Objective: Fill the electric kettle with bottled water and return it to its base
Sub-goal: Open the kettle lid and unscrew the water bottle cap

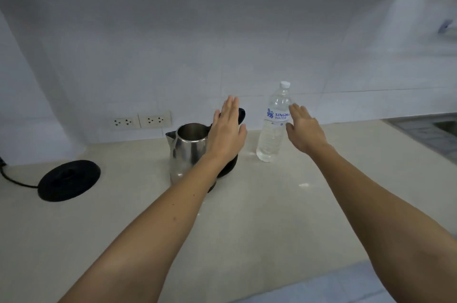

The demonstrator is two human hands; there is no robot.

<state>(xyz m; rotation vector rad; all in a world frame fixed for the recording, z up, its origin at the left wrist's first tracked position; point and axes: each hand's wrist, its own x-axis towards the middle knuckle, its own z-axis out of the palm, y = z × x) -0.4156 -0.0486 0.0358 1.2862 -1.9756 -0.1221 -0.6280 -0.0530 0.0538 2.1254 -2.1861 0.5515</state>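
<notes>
— While our forearms stretch out over the bare near part of the desk, what are our hands doing?

— Both are released, fingers flat and spread, grasping nothing. Our left hand hovers in front of the kettle's black handle side; whether it touches we cannot tell. Our right hand hangs just beside the water bottle, on its right, the fingertips overlapping the label edge from our view.

— And where do we find the task's things?

— The kettle stands upright on the desk, lid flipped back, mouth open, spout pointing left. It is off its base, which lies well apart to the left, cord trailing off the edge. The bottle stands just to the kettle's right, long axis vertical, white cap still on.

— So which hand is nearer what?

— Our right is nearer the bottle, so we judge it should close around the body while the left steadies the kettle or takes the cap.

— Beyond them?

— Two wall sockets on the white tiles.
</notes>
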